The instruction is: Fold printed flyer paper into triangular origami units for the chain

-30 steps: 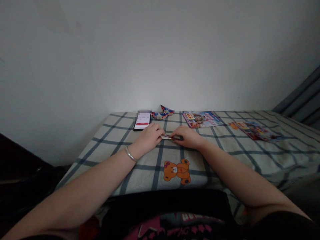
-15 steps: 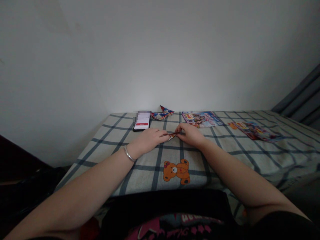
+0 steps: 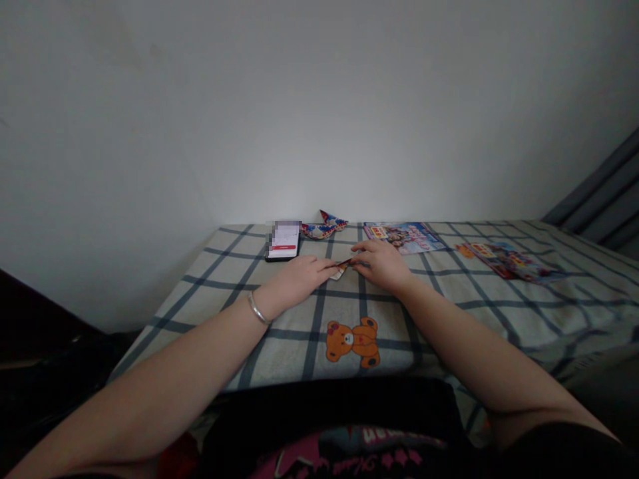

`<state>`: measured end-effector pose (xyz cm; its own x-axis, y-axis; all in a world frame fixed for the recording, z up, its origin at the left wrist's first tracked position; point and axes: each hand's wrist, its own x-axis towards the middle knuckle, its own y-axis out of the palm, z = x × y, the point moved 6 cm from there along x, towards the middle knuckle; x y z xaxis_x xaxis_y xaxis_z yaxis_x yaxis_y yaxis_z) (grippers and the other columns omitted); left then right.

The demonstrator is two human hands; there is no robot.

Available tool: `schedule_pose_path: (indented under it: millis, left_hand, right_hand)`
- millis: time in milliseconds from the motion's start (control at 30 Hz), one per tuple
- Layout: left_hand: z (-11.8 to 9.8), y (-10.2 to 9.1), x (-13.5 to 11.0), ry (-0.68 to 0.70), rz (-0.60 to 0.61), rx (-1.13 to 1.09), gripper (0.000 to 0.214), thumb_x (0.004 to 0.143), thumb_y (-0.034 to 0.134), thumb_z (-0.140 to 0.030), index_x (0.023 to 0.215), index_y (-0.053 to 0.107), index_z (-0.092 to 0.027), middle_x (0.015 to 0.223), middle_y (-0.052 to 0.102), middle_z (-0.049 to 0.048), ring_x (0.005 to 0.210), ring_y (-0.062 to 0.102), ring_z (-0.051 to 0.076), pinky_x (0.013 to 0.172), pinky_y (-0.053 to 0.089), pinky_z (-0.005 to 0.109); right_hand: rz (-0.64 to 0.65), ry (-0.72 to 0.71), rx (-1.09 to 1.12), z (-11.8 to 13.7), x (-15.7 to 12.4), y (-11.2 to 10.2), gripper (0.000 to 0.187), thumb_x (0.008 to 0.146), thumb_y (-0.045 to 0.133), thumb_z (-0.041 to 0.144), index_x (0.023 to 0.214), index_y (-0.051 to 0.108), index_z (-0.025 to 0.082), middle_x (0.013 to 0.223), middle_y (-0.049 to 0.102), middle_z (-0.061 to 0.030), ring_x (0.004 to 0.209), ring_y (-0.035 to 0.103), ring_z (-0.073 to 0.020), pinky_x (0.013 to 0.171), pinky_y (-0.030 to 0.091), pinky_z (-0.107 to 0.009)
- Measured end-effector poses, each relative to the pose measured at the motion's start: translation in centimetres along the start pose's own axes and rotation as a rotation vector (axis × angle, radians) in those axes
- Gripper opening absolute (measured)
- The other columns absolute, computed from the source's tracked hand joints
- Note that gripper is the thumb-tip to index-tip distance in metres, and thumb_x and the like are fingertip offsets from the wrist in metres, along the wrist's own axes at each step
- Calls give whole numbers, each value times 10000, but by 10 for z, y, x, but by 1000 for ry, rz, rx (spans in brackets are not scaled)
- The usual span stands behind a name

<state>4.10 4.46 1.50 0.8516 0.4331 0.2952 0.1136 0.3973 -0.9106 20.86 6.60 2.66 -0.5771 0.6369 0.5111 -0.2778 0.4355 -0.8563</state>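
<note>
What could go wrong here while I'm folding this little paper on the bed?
1. The paper is small and held only at the fingertips of the left hand and right hand; it could slip or crease crooked.
2. The sheet underneath looks soft, so a pressed fold may come out weak.
3. The room is dim, so edges may be hard to line up.

**Tally on the bed (image 3: 224, 263)**

Two hands, left (image 3: 294, 279) and right (image 3: 382, 265), with one paper scrap (image 3: 342, 268) between them. At the far edge are one phone (image 3: 284, 241) and one folded paper figure (image 3: 324, 226). Two printed sheets (image 3: 404, 237) (image 3: 509, 261) lie toward the far right. One bracelet (image 3: 258, 309), one bear print (image 3: 353, 341).
</note>
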Motion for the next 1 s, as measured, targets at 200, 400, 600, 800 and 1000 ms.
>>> schedule_pose_path:
  millis: [200, 400, 600, 800, 1000]
  left_hand:
    - [4, 3, -1, -15, -25, -11, 403, 958, 426, -105, 1315, 549, -245, 1311, 589, 58, 1010, 587, 170, 889, 466, 325]
    - [2, 3, -2, -2, -17, 4, 401, 959, 421, -111, 1316, 547, -242, 1359, 558, 57, 1050, 586, 179, 919, 469, 346]
    - [-2, 2, 0, -17, 8, 37, 419, 955, 405, -89, 1346, 510, -196, 1360, 562, 76, 1080, 581, 180, 944, 467, 345]
    - [-2, 3, 1, -16, -6, 61, 428, 944, 406, -61, 1350, 498, -162, 1354, 561, 81, 1099, 574, 189, 953, 464, 339]
    - [-3, 2, 0, 1, -28, 38, 418, 952, 401, -79, 1341, 514, -182, 1353, 564, 77, 1081, 585, 182, 932, 470, 338]
  right_hand:
    - [16, 2, 5, 1, 0, 3, 188, 864, 643, 246, 1015, 754, 240, 1188, 671, -55, 1040, 593, -241, 938, 459, -404]
    - [48, -33, 48, 3, 0, 8, 182, 853, 659, 242, 1002, 763, 253, 1214, 654, -63, 1069, 575, -247, 975, 445, -421]
    - [68, -17, 65, 3, 0, 10, 179, 868, 644, 252, 999, 765, 263, 1229, 642, -68, 1085, 565, -250, 991, 435, -438]
    - [49, -23, 88, 5, 1, 8, 165, 879, 620, 230, 972, 754, 255, 1216, 641, -61, 1075, 568, -230, 981, 436, -404]
    - [-42, 58, 199, 1, 2, 2, 83, 854, 611, 198, 913, 668, 209, 1013, 678, -60, 999, 589, -217, 924, 447, -357]
